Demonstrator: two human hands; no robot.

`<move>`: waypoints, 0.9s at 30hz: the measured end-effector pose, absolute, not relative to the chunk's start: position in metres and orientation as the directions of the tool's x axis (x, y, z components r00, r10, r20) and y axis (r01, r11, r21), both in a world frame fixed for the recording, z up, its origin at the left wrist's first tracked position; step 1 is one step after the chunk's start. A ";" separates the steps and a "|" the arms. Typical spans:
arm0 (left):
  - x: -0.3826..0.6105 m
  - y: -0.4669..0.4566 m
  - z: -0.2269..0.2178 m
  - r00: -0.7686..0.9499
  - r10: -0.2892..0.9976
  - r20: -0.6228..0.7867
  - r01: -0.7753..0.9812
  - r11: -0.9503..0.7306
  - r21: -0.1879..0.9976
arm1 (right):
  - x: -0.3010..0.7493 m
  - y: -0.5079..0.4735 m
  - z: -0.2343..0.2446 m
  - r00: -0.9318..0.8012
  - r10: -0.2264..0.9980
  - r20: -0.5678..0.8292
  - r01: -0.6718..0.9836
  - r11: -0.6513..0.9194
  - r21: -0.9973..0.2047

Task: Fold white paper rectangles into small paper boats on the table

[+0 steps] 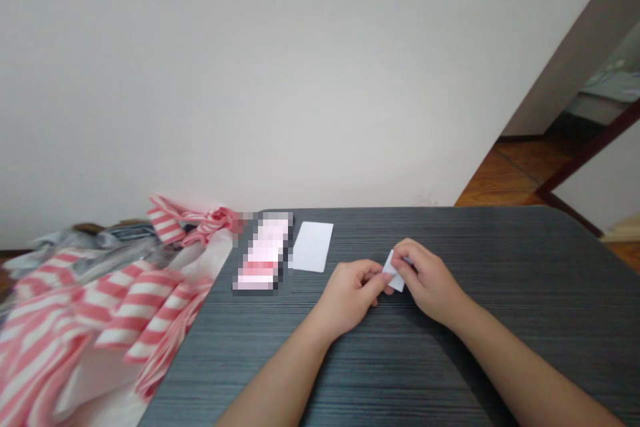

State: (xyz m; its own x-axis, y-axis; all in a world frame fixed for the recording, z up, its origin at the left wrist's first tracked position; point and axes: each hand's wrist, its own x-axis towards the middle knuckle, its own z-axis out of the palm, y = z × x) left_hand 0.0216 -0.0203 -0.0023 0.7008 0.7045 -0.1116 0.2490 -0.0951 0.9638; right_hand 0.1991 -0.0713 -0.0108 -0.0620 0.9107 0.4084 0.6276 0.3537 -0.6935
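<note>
The right hand (427,283) has its grip clamped on a small folded piece of white paper (394,271), holding it up off the dark grey wood-grain table (465,373) for two-handed work, while the left hand (350,295) curls against its edge, grip unclear, near a blank white rectangular card (313,247).

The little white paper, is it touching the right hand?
Touching. The head view shows the little white paper held against the fingers of the right hand, with no gap between them.
</note>
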 end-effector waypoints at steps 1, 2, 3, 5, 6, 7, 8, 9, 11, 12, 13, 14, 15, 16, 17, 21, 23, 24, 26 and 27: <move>0.021 -0.020 0.000 0.704 0.702 -0.108 0.255 -0.108 0.961 | 0.199 -0.071 -0.011 -0.056 0.912 0.407 0.629 0.349 -0.695; 0.021 -0.020 0.001 0.705 0.701 -0.104 0.262 -0.121 0.957 | 0.199 -0.072 -0.011 -0.050 0.914 0.403 0.631 0.341 -0.697; 0.021 -0.021 0.003 0.707 0.700 -0.100 0.268 -0.134 0.954 | 0.199 -0.072 -0.011 -0.045 0.917 0.397 0.633 0.333 -0.699; 0.020 -0.021 0.005 0.709 0.699 -0.094 0.281 -0.157 0.947 | 0.198 -0.072 -0.011 -0.040 0.921 0.388 0.636 0.323 -0.701; 0.020 -0.021 0.005 0.710 0.698 -0.091 0.287 -0.168 0.943 | 0.198 -0.072 -0.010 -0.043 0.922 0.384 0.637 0.321 -0.701; 0.020 -0.021 0.004 0.710 0.698 -0.090 0.294 -0.178 0.939 | 0.198 -0.072 -0.010 -0.045 0.923 0.381 0.639 0.320 -0.700; 0.020 -0.021 0.004 0.710 0.698 -0.089 0.300 -0.186 0.936 | 0.198 -0.072 -0.010 -0.047 0.924 0.380 0.641 0.320 -0.698; 0.020 -0.021 0.003 0.711 0.698 -0.090 0.306 -0.192 0.932 | 0.198 -0.072 -0.010 -0.049 0.924 0.379 0.643 0.319 -0.696; 0.019 -0.020 0.002 0.711 0.697 -0.090 0.316 -0.203 0.927 | 0.198 -0.072 -0.009 -0.047 0.924 0.379 0.648 0.317 -0.693; 0.019 -0.020 0.002 0.712 0.696 -0.090 0.321 -0.209 0.924 | 0.198 -0.072 -0.009 -0.046 0.924 0.379 0.650 0.316 -0.691; 0.019 -0.020 0.002 0.713 0.695 -0.087 0.325 -0.217 0.920 | 0.198 -0.072 -0.009 -0.046 0.924 0.379 0.651 0.315 -0.690; 0.019 -0.020 0.002 0.714 0.695 -0.084 0.329 -0.227 0.917 | 0.198 -0.072 -0.009 -0.047 0.924 0.380 0.652 0.316 -0.689; 0.019 -0.019 0.003 0.715 0.694 -0.081 0.333 -0.237 0.913 | 0.198 -0.071 -0.009 -0.047 0.923 0.383 0.652 0.318 -0.688; 0.019 -0.019 0.003 0.718 0.692 -0.078 0.336 -0.246 0.909 | 0.198 -0.071 -0.009 -0.047 0.922 0.384 0.652 0.320 -0.687; 0.019 -0.019 0.003 0.721 0.689 -0.073 0.335 -0.255 0.907 | 0.199 -0.071 -0.010 -0.048 0.921 0.386 0.652 0.321 -0.686; 0.019 -0.020 0.000 0.734 0.678 -0.043 0.306 -0.274 0.912 | 0.199 -0.070 -0.012 -0.040 0.918 0.395 0.663 0.320 -0.677; 0.019 -0.020 -0.003 0.738 0.674 -0.038 0.303 -0.280 0.911 | 0.199 -0.070 -0.013 -0.036 0.918 0.395 0.669 0.316 -0.673; 0.019 -0.021 -0.003 0.739 0.673 -0.039 0.306 -0.283 0.909 | 0.199 -0.070 -0.013 -0.035 0.919 0.393 0.670 0.314 -0.672; 0.019 -0.021 -0.003 0.736 0.676 -0.041 0.311 -0.284 0.907 | 0.199 -0.070 -0.013 -0.036 0.920 0.390 0.672 0.310 -0.672; 0.019 -0.021 -0.003 0.731 0.681 -0.039 0.312 -0.283 0.907 | 0.199 -0.070 -0.013 -0.036 0.920 0.389 0.672 0.311 -0.672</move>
State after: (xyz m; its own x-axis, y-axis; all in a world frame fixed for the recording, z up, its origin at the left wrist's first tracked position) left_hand 0.0194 -0.0208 -0.0025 0.7315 0.6808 -0.0393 0.3119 -0.2828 0.9070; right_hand 0.1986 -0.0700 -0.0126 -0.0358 0.9203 0.3895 0.6723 0.3105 -0.6720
